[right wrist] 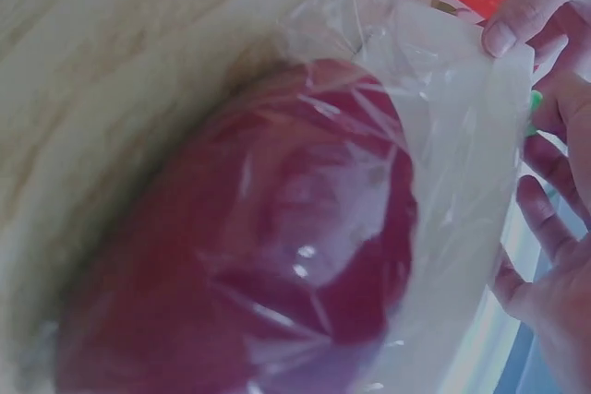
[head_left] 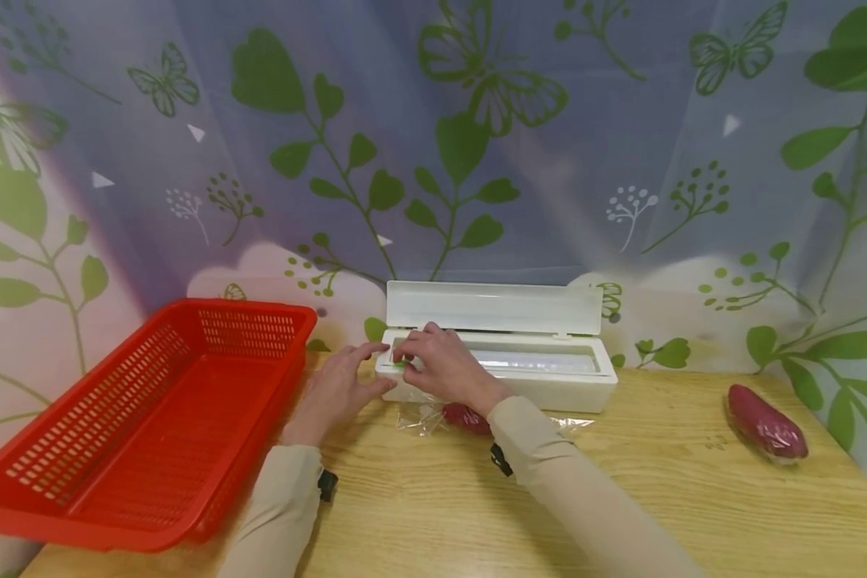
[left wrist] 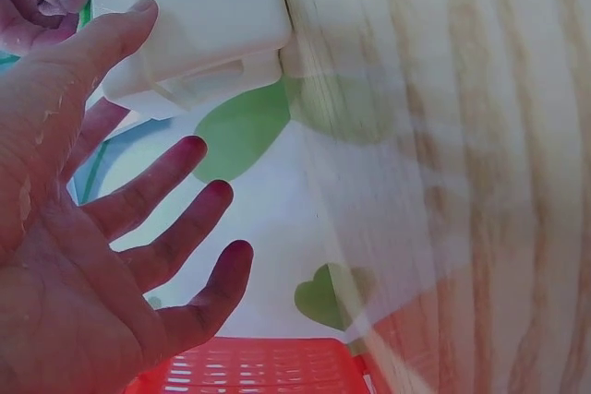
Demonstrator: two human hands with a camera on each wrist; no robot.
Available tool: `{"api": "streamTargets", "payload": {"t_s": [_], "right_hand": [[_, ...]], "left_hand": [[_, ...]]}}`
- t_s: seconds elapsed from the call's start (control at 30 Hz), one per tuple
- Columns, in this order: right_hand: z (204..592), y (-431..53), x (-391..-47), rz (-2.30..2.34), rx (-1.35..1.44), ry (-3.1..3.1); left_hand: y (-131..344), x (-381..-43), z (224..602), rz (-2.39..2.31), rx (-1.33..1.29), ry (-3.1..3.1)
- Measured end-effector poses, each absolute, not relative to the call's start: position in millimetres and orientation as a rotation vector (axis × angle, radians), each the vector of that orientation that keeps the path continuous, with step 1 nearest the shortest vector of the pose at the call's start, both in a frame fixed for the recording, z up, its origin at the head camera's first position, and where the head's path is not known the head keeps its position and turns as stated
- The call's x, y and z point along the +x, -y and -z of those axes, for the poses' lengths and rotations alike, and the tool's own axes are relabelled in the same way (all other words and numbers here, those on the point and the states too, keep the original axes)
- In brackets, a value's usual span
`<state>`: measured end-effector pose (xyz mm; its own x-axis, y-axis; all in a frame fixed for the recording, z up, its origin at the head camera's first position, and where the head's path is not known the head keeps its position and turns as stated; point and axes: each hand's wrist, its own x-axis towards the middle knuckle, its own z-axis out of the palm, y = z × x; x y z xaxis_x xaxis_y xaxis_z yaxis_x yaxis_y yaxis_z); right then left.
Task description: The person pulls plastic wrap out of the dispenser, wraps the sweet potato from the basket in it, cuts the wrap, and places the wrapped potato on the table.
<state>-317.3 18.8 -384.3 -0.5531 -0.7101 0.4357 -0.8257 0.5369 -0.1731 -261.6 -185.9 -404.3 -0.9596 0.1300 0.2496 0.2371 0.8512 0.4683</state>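
Observation:
A white cling film dispenser box [head_left: 506,389] stands with its lid [head_left: 491,309] raised and a roll of clear film [head_left: 535,361] inside. At the box's left end, my right hand [head_left: 441,361] pinches a small green slider [right wrist: 535,113] on the front rim. My left hand [head_left: 339,385] reaches round that same end, thumb at the front corner, other fingers spread loosely in the left wrist view. Just in front of the box, under clear film, lies a purple-red sweet potato [right wrist: 249,246], partly hidden by my right wrist in the head view.
A red plastic basket [head_left: 181,514] sits at the left, close to my left forearm. Another sweet potato [head_left: 766,421], wrapped in film, lies on the wooden table [head_left: 419,514] at the right. A patterned curtain [head_left: 549,201] hangs right behind the box.

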Motion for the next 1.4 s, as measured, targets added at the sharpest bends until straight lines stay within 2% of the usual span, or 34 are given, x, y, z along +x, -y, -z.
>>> {"api": "streamTargets", "payload": {"t_s": [0.73,1.4], "right_hand": [[370,-34,-313,-0.292,1.210,2.589],[370,-96,-309,-0.267,1.137,2.596]], "left_hand": [[183,-260,401,0.615,-0.241,2.818],[181,-260,402,0.647,-0.258,2.816]]}}
